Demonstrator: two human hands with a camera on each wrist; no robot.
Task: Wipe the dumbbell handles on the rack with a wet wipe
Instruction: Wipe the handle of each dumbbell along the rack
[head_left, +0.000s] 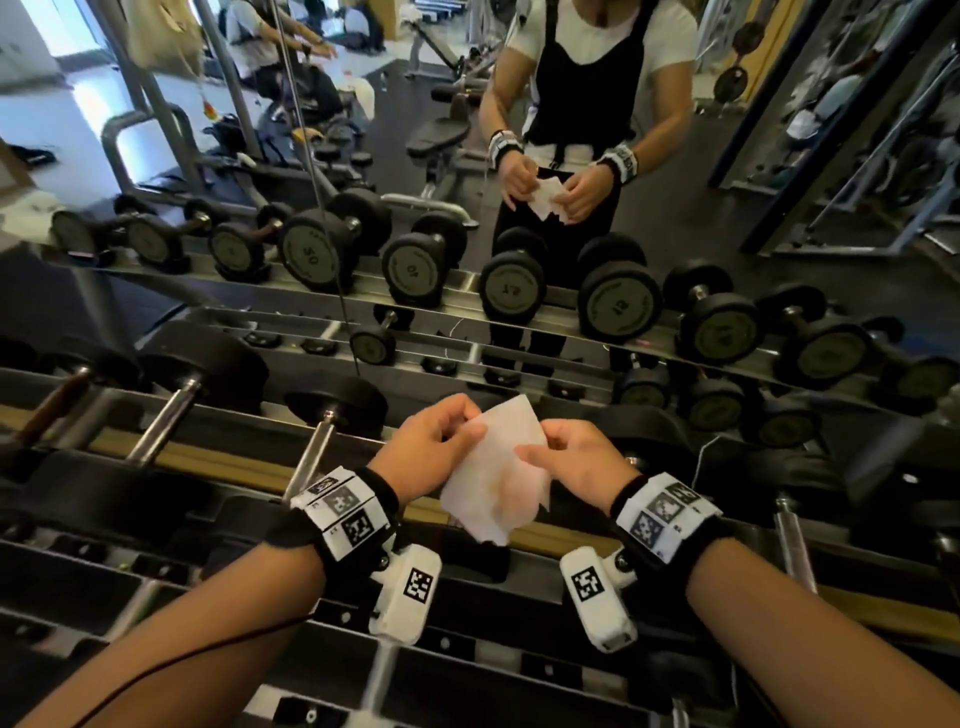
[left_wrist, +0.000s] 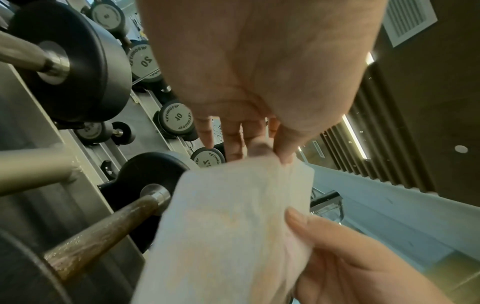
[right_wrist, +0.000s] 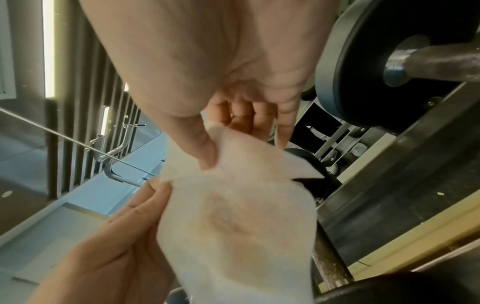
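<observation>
Both hands hold a white wet wipe (head_left: 501, 473) above the dumbbell rack (head_left: 218, 457), spread between them. My left hand (head_left: 431, 447) pinches its left edge; my right hand (head_left: 571, 457) pinches its right edge with thumb on top. The wipe (right_wrist: 233, 222) carries a brownish stain at its middle. Dumbbell handles lie below: a shiny one (head_left: 311, 457) just left of my left wrist, another (head_left: 166, 421) further left, and a rusty brown one (left_wrist: 103, 230) close to the wipe (left_wrist: 221, 236) in the left wrist view. A further handle (head_left: 792, 540) sits right of my right wrist.
A mirror behind the rack reflects a row of black dumbbells (head_left: 618, 306) and a person holding the wipe. Black weight heads (head_left: 218, 364) line the rack's far side. A lower rack tier (head_left: 467, 675) with empty cradles runs beneath my forearms.
</observation>
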